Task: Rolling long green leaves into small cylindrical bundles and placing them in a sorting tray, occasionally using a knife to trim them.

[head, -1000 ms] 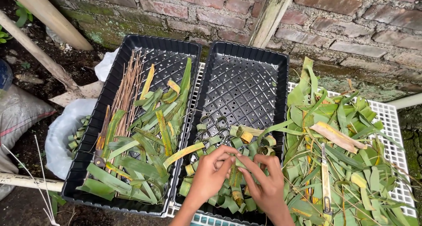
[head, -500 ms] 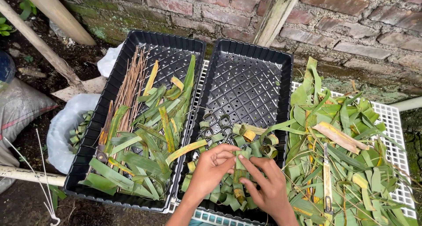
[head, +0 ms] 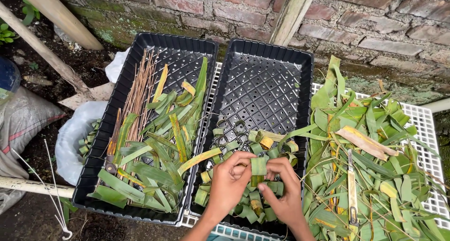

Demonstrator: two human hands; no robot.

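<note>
Left hand [head: 228, 184] and right hand [head: 282, 189] both pinching a folded leaf strip [head: 258, 166], black tray [head: 300, 63] at twelve o'clock.

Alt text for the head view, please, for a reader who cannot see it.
Two bare hands, left hand and right hand, hold a rolled green leaf strip over a black tray of leaf rolls. Loose leaves lie right.
</note>
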